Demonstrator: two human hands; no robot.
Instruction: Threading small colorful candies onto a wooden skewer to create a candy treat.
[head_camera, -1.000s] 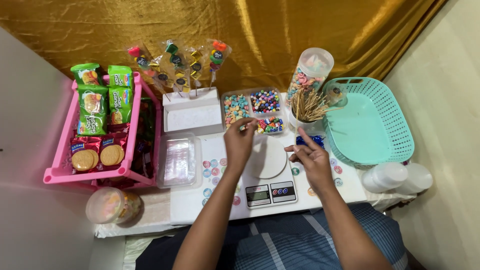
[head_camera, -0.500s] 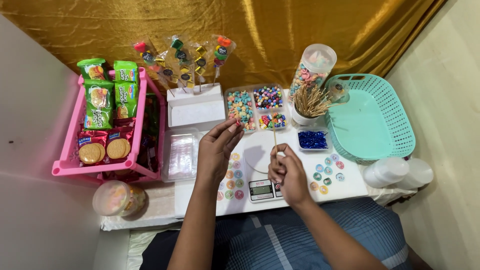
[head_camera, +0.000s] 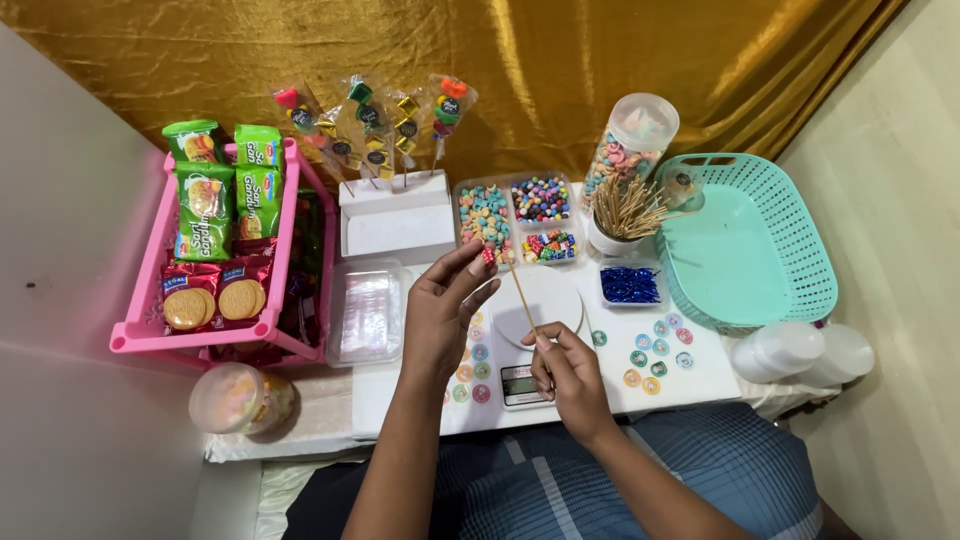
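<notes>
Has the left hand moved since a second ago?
Yes. The left hand has drawn back from the candy tray toward the person, now meeting the skewer tip over the scale.

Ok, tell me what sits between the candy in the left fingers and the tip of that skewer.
Nothing visible. The left hand pinches a small candy right at the upper tip of the wooden skewer, held by the right hand.

Single head-worn view, looking steeply down from above the person's lap, facing the gold curtain (head_camera: 600, 50) at the far edge, mid-range, fingers (head_camera: 470, 275) near centre, white table (head_camera: 700, 375) spreading beyond them, pink rack (head_camera: 135, 330) left, teal basket (head_camera: 800, 240) right.
</notes>
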